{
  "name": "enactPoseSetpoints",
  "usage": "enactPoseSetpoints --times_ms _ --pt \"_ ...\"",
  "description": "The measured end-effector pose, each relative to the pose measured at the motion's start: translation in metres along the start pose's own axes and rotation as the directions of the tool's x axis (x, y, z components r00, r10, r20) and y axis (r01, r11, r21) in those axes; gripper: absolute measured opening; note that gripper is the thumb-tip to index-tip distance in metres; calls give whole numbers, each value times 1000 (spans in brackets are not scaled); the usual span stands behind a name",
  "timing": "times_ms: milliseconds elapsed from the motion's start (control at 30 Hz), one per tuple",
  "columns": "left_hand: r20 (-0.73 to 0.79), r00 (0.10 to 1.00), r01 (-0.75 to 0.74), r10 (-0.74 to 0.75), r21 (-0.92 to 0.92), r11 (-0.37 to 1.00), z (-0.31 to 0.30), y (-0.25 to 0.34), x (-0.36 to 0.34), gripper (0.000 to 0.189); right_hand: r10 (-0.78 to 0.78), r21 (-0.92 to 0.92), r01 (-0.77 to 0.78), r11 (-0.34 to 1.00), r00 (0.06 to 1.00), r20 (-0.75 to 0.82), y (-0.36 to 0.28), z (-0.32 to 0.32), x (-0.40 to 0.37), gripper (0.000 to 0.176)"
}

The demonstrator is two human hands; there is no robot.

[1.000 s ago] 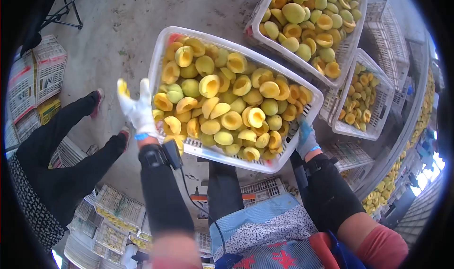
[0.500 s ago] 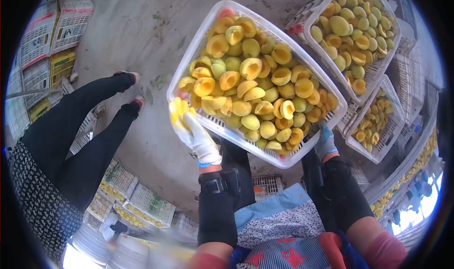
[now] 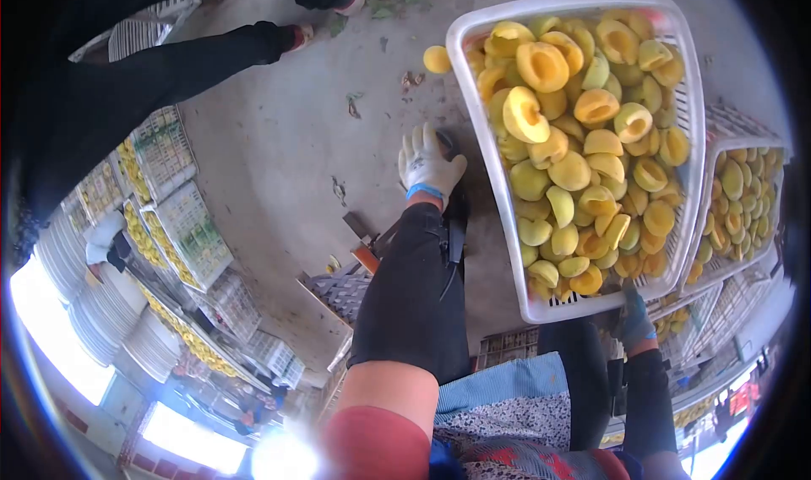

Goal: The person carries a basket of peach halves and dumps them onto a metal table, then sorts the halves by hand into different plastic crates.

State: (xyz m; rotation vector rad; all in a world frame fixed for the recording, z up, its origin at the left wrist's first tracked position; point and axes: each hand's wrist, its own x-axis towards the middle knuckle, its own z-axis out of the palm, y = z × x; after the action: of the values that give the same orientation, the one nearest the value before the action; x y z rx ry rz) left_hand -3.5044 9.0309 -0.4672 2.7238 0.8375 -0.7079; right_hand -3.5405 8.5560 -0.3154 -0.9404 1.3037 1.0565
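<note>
A white plastic crate, heaped with halved yellow stone fruit, is in front of me on the right. My right hand, in a bluish-grey glove, grips its near rim; the fingers are partly hidden by the crate wall. To the left of the crate, my left hand, in a white glove, is away from it over the floor, fingers spread and holding nothing. One yellow fruit half shows just outside the crate's upper left rim.
Another fruit-filled crate sits on the right, close against the held one. A person's dark-trousered legs are at upper left. Crates of fruit and stacked white trays line the left side. Leaves litter the concrete floor.
My left hand has let go of the crate's left side and opened. The crate has turned and moved right, now beside the other crates, with my right hand still on it. My view has turned.
</note>
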Motion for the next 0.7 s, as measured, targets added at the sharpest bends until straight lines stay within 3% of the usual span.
enactPoseSetpoints --times_ms 33,67,100,200,233,333,433,467,533,567,600,633,667,700 --pt "-32 999 -8 8 -26 1000 10 4 0 83 84 56 -84 995 996 7 -5 -1 2 53" --pt "-69 997 -20 16 -52 998 18 8 3 83 33 0 -33 999 999 -27 -4 0 2 55" --pt "-115 993 -40 31 -80 996 21 15 14 83 99 28 -97 995 992 -72 -4 -5 5 54" --pt "-159 985 32 -67 -212 977 20 28 60 85 162 92 -152 984 981 -103 -10 9 6 54" --pt "-221 975 -55 -2 -254 966 13 30 79 82 156 94 -146 985 981 -114 -9 11 5 55" --pt "-287 938 -198 197 23 980 -4 31 129 77 155 137 -129 982 967 -203 -9 32 9 45" --pt "-43 961 -275 275 7 962 17 25 177 70 98 272 -3 962 937 -336 5 21 35 27" --pt "7 959 -283 284 -68 957 26 20 182 67 104 314 26 949 916 -389 12 16 38 22" --pt "81 951 -263 298 -291 920 41 6 181 63 102 378 58 924 915 -389 -17 77 22 19" --pt "121 948 -214 295 -446 869 42 1 172 60 115 411 67 909 908 -402 -7 58 30 18" --pt "167 948 -107 271 -633 767 41 -8 163 58 132 442 70 894 903 -409 5 41 37 17" --pt "210 949 26 236 -797 604 35 -18 153 56 139 426 89 901 868 -477 -9 65 30 14" --pt "236 951 134 198 -895 426 21 -24 138 54 150 475 60 878 908 -392 0 48 37 16" --pt "201 970 143 139 -928 343 2 -27 120 51 124 492 80 867 922 -368 8 41 43 17"
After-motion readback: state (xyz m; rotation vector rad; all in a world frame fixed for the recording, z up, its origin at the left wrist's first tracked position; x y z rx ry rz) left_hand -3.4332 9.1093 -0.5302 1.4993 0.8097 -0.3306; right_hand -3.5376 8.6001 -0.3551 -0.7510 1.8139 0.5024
